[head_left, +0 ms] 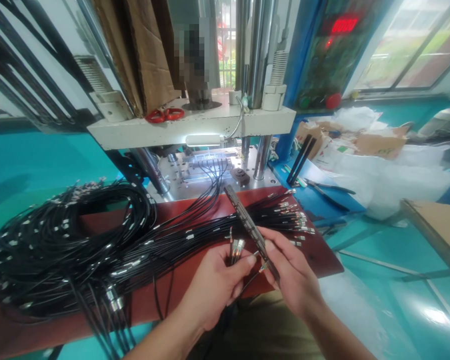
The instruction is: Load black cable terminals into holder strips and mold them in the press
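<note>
My left hand (219, 280) is closed around a few black cables whose shiny metal terminals (238, 247) stick up above the thumb. In my right hand (288, 267) is a long dark slotted metal bar (247, 222), tilted up and to the left. A small metal terminal (263, 267) shows at the bar's lower edge, between the two hands. Beyond them a large bundle of black cables (195, 232) lies across the red-brown board (322, 265), its bare terminal ends (298, 225) pointing right. Part of the left fingers is hidden behind the thumb.
A press with a white plate (195, 125) stands ahead; several cables run into its lit clear fixture (210, 160). Red-handled scissors (164, 115) lie on the plate. Coiled cables (71, 240) fill the left. Pliers (330, 192) and plastic bags (397, 170) are at right.
</note>
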The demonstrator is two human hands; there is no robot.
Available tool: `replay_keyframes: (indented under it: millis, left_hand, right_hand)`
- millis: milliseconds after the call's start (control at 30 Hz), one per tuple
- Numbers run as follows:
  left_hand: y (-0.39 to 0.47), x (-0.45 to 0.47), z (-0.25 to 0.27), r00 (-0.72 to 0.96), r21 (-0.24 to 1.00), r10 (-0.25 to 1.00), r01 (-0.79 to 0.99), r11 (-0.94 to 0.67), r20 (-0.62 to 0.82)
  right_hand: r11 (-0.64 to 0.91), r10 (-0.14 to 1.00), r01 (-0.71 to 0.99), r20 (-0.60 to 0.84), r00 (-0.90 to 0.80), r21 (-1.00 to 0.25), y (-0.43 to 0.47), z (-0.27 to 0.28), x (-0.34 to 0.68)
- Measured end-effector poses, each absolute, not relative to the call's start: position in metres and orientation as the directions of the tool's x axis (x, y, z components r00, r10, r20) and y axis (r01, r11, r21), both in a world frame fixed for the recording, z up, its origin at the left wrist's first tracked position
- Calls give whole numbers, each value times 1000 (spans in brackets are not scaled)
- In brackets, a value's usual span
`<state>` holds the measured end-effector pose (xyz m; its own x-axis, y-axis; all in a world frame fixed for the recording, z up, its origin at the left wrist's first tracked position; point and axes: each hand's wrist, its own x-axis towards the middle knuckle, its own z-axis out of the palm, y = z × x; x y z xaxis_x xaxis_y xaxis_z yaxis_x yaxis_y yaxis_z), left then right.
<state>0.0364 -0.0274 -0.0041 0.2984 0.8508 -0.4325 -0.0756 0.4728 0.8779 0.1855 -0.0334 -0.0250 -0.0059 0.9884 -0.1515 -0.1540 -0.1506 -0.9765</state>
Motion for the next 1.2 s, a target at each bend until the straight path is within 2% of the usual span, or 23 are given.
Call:
replay_keyframes:
  millis: [300, 500, 567, 800, 1033, 1200]
  left_hand:
    - [-26, 38, -10, 379, 890, 837, -68, 451, -395]
    - [-23, 39, -5, 368, 876, 838, -108, 470, -404]
    - [-22, 38, -3, 365, 879, 843, -115, 463, -396]
    - [-17, 18, -3, 335, 809, 814, -199, 553, -474]
    - [-16, 17, -5, 309, 815, 839, -243, 525, -448]
    - [-17, 25, -3, 284, 889, 875, -126, 440, -392]
  right_hand:
    - [-134, 991, -115, -136, 12, -984, -36, -27, 183]
    - [-11, 1000, 69, -10, 10, -998, -38, -32, 181]
    - [-23, 1000, 26, -22, 17, -999, -39, -30, 182]
    - [-340, 933, -273, -358, 19, -900, -37, -11, 189]
    - [-366, 926, -284, -377, -16, -886, -35, -12, 188]
    - [-322, 945, -264, -327, -26, -909, -34, -15, 188]
